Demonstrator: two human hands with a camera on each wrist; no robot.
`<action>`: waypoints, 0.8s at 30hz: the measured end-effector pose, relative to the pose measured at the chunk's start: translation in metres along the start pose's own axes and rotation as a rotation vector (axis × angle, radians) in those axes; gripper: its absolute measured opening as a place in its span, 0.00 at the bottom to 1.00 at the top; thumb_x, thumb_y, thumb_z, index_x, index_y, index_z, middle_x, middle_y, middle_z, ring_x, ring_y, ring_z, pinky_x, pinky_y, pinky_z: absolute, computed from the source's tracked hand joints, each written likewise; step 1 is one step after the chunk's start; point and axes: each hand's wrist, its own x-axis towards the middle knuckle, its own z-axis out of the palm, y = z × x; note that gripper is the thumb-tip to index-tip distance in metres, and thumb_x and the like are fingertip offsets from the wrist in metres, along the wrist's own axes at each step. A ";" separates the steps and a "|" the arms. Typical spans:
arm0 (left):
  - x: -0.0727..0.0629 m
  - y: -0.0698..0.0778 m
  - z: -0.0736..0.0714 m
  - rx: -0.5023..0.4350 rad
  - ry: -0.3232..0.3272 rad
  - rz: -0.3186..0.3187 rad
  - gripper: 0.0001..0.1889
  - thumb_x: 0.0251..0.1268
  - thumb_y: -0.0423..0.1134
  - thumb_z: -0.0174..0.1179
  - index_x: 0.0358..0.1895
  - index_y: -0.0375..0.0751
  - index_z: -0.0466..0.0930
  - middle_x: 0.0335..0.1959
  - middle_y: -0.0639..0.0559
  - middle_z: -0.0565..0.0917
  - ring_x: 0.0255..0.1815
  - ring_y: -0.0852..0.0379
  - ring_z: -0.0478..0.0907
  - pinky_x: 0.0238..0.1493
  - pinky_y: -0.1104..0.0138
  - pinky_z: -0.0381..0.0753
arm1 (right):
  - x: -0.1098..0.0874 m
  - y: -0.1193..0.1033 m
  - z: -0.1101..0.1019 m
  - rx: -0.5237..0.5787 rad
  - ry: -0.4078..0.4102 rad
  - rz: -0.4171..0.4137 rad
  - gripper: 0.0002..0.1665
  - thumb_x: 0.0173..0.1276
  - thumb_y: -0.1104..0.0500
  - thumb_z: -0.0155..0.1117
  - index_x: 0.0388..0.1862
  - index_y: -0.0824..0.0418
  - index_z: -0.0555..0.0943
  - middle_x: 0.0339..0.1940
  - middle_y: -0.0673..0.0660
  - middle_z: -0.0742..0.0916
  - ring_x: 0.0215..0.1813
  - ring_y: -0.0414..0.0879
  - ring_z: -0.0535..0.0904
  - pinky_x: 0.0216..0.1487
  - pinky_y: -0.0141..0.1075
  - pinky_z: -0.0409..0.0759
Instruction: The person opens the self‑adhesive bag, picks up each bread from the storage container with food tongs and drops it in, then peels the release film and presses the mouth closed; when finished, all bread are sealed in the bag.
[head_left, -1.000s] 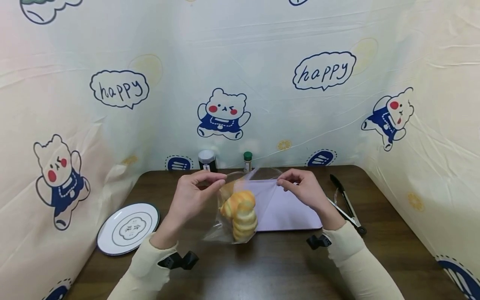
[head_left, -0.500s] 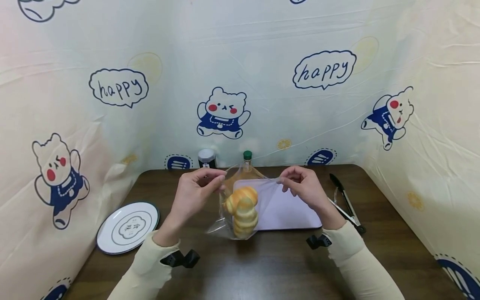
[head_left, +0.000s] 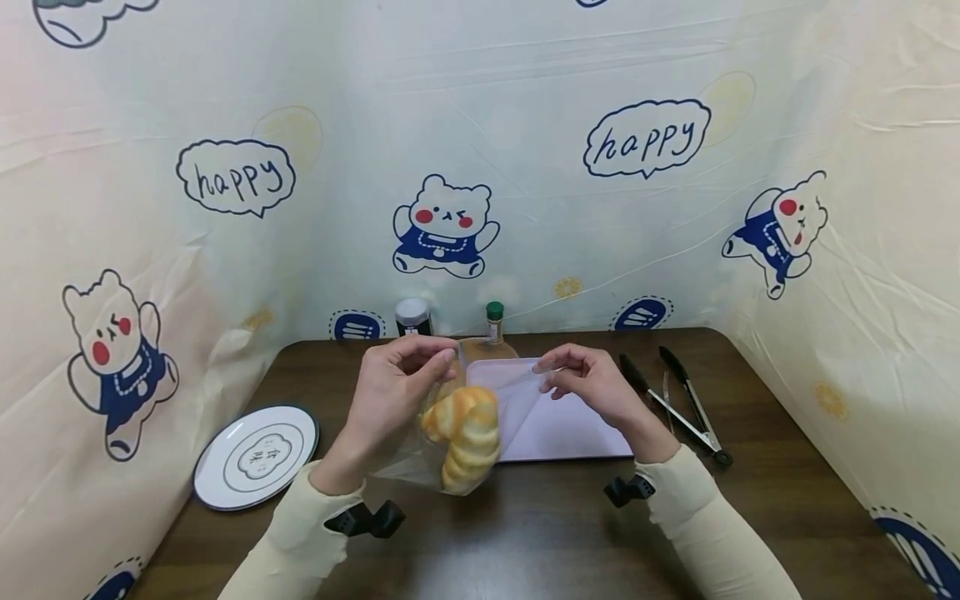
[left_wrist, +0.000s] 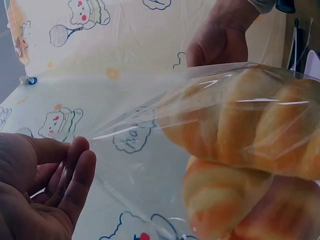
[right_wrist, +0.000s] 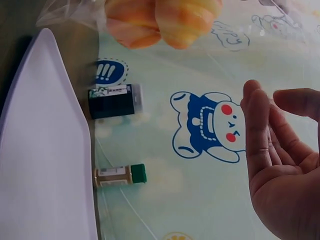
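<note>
A clear plastic bag (head_left: 408, 468) with several golden bread rolls (head_left: 472, 437) hangs over the table, tilted toward my left hand (head_left: 393, 387). That hand pinches the bag's edge between thumb and fingers; in the left wrist view the film (left_wrist: 125, 122) stretches from the fingertips to the rolls (left_wrist: 240, 112). My right hand (head_left: 592, 385) is at the opposite side of the bag's mouth. Its thumb and fingers (right_wrist: 257, 130) stand apart with a gap between them in the right wrist view. A lilac tray (head_left: 573, 429) lies behind the bag, partly hidden by it.
Black-tipped metal tongs (head_left: 699, 408) lie on the right of the wooden table (head_left: 525, 533). A white plate (head_left: 225, 467) with a dark rim is on the left. At the back stand a dark jar with a pale lid (head_left: 414, 318) and a green-capped bottle (head_left: 495, 323).
My right thumb and fingers have parted and moved slightly left. The bag and rolls have swung left and tilted toward my left hand, which has kept its pinch.
</note>
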 end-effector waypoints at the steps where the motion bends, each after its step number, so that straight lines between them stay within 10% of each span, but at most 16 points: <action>1: 0.000 0.000 0.000 -0.003 0.008 0.003 0.10 0.66 0.44 0.67 0.45 0.47 0.88 0.36 0.46 0.89 0.34 0.49 0.87 0.38 0.66 0.87 | 0.000 0.000 0.001 -0.002 -0.004 0.008 0.12 0.71 0.60 0.64 0.51 0.60 0.82 0.51 0.62 0.87 0.43 0.57 0.87 0.45 0.42 0.87; 24: 0.005 -0.011 -0.024 0.129 0.009 -0.047 0.12 0.64 0.48 0.68 0.47 0.50 0.88 0.41 0.50 0.89 0.38 0.52 0.82 0.40 0.70 0.84 | 0.001 -0.013 -0.017 -0.063 0.118 -0.130 0.12 0.73 0.56 0.63 0.45 0.63 0.85 0.39 0.50 0.90 0.39 0.47 0.82 0.31 0.34 0.80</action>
